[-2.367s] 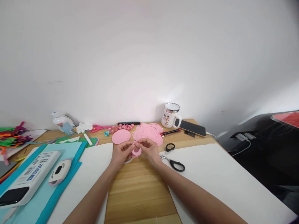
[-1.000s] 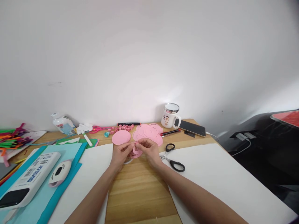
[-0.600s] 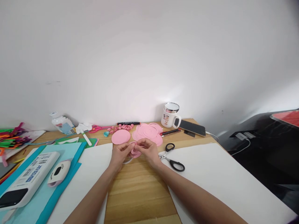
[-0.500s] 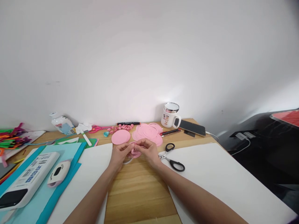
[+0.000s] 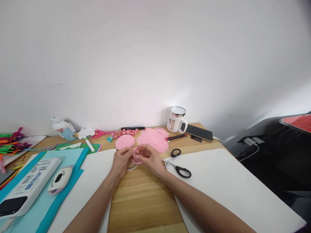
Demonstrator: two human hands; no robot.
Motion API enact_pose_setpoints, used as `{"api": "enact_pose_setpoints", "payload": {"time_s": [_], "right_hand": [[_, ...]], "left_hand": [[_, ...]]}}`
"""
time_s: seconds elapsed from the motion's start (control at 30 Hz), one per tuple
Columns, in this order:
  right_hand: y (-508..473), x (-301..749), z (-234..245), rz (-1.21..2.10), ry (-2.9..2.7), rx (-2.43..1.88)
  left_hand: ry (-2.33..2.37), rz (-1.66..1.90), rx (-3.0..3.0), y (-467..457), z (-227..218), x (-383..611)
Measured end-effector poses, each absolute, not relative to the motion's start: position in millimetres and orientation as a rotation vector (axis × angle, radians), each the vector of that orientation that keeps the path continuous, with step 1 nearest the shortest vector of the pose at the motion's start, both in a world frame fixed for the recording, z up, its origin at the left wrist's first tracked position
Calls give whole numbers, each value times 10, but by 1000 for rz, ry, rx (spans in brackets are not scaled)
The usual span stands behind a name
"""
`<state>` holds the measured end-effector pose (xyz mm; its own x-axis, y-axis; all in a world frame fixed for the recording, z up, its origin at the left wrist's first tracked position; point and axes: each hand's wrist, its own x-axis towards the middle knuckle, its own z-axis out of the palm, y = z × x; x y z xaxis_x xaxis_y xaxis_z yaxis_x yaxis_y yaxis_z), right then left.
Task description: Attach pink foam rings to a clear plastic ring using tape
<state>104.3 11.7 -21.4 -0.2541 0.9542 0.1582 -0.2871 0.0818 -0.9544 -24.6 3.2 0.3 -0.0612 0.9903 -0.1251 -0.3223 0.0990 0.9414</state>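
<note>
Between the fingertips of both hands is a curled pink paper strip (image 5: 136,157), partly hidden by the fingers. My left hand (image 5: 122,160) pinches it from the left, and my right hand (image 5: 149,158) pinches it from the right. Just behind the hands lie a pink paper disc (image 5: 124,142) and a pile of pink paper spirals (image 5: 153,139). A pale ring (image 5: 132,167), perhaps tape, shows partly under my left hand. Black-handled scissors (image 5: 178,163) lie open to the right of my right hand.
Small pink rolled pieces (image 5: 128,133), a black marker (image 5: 133,128), a white mug (image 5: 175,119) and a phone (image 5: 198,132) line the back. White sheets (image 5: 218,181) flank the wooden table (image 5: 143,200). On the left are teal sheets (image 5: 46,216), a white box (image 5: 31,184) and a bottle (image 5: 63,127).
The fingers have shifted slightly around the pink strip, which looks more tightly curled now. The whole view has drifted a little; the other things lie as before.
</note>
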Motion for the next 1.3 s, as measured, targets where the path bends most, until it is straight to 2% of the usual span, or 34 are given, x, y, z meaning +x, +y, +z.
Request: {"api": "enact_pose_setpoints", "payload": {"time_s": [0.13,0.33,0.73,1.3], "right_hand": [[117,1017,-255,1512,-1240,-801],[175,1033,-281,1456,-1080,-809],[214,1064,-292,1356,-1008,-789],[160,1062,-210,1389,-1132,-728]], "left_hand": [[1080,1394,822,55,8,-259],[1241,1467,932,55,-2,-270],[1273,1186,1099,-18,38,-208],[1236,1200,1071,-42,64,-191]]}}
